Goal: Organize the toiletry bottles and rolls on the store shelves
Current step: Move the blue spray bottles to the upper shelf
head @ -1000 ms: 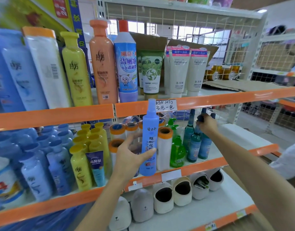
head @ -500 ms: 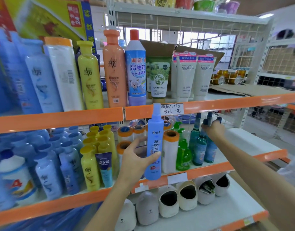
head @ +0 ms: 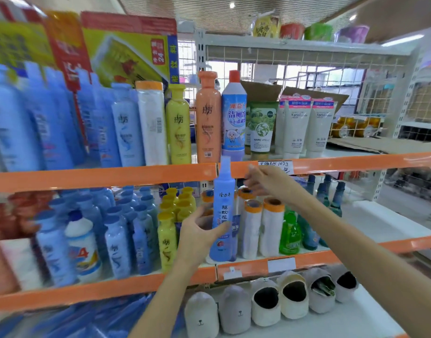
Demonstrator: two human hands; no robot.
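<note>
Before blurred shelves (head: 100,178), left hand (head: 197,236) grips the spray bottle (head: 223,215); right hand (head: 265,182) hovers, fingers loose.

There is just one camera, worn on the person's head. It looks straight ahead at the store shelves (head: 100,176) from very close, close enough for both arms to reach them. The arms come in from 6 o'clock and 4 o'clock. The ceiling shows at 12 o'clock. The left side is blurry.
</note>
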